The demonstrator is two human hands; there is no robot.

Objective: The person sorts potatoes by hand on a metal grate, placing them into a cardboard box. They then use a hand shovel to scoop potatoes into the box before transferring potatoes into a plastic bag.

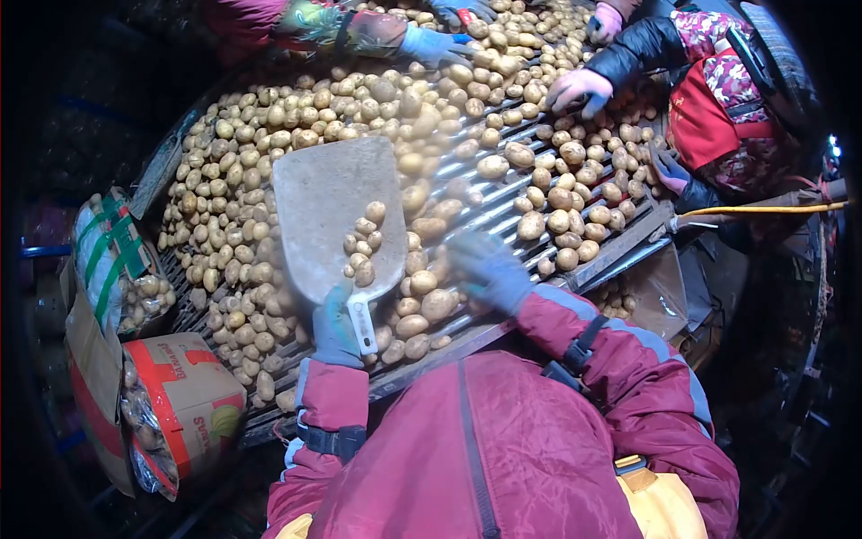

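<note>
A pale, worn scoop (pixel 310 202) with a short white handle (pixel 362 325) lies over the heap of potatoes (pixel 235 171), and several small potatoes (pixel 364 242) rest in it. My left hand (pixel 336 331), in a grey-blue glove, is at the scoop's lower left edge beside the handle. Its thumb lies over the rim, and the other fingers are mostly hidden. To the right, my right hand (pixel 489 271), gloved alike, is over the metal bars (pixel 503 198) close to some larger potatoes (pixel 439 304). Motion smears its fingers, so I cannot see whether they hold anything.
Co-workers' gloved hands reach in at the top (pixel 435 45) and right (pixel 582 91). Cardboard boxes (pixel 193 395) with bagged potatoes stand at lower left. A metal frame edge (pixel 449 350) runs before my body. A yellow cable (pixel 763 210) crosses at right.
</note>
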